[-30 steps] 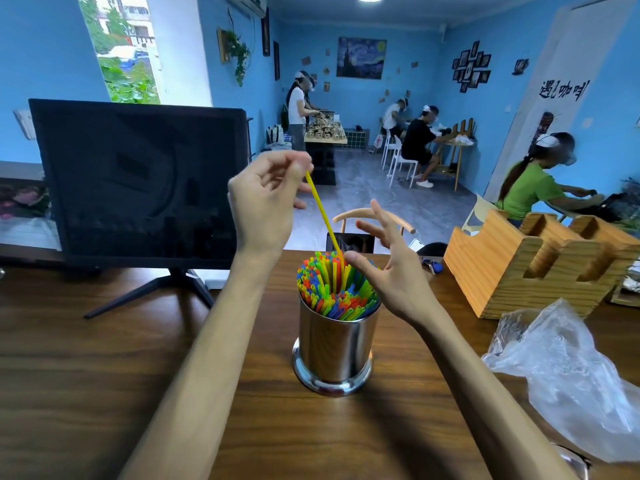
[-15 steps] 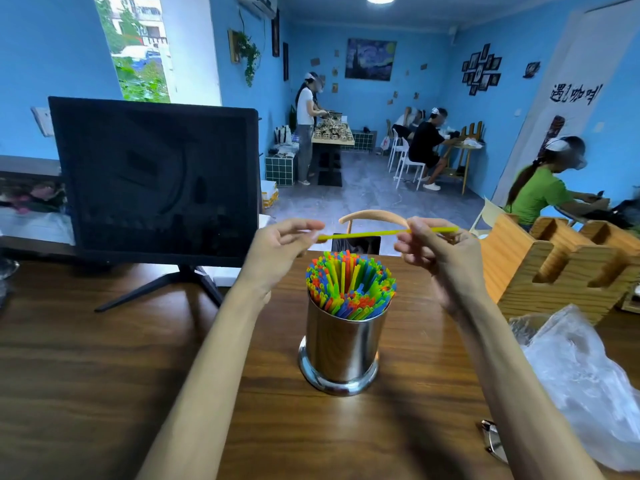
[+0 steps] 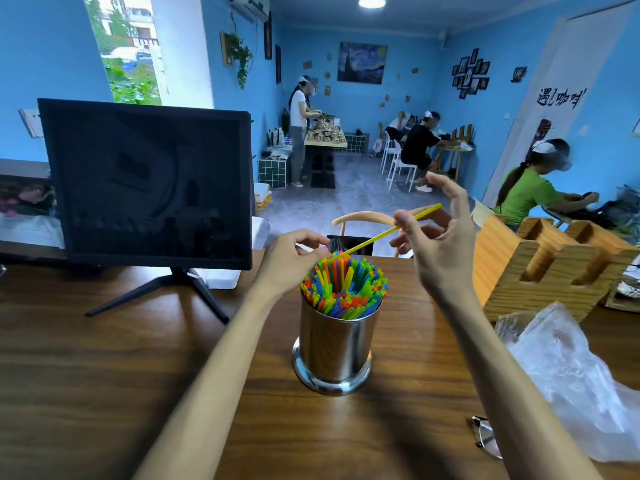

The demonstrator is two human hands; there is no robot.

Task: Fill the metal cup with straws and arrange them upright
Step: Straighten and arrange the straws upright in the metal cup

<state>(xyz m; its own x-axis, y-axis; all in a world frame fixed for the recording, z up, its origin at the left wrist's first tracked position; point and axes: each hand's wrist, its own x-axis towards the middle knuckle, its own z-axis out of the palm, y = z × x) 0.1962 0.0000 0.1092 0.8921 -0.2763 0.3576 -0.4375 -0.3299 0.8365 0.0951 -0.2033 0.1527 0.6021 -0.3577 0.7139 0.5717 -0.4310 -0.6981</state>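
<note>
A shiny metal cup stands mid-table, packed with upright straws in several colours. My right hand pinches one yellow straw between thumb and forefinger, with the other fingers spread. The straw slants down to the left, and its lower end sits at the bundle's far rim. My left hand hovers just left of that end with its fingers curled. I cannot tell whether it touches the straw.
A dark monitor on a stand fills the left back of the wooden table. A wooden rack stands at the right, a crumpled plastic bag in front of it. Glasses lie near the front. Several people work beyond.
The yellow straw came out of the cup, was held level between both hands, and now tilts with its left end lowered onto the bundle. My right hand rose and spread its fingers.
</note>
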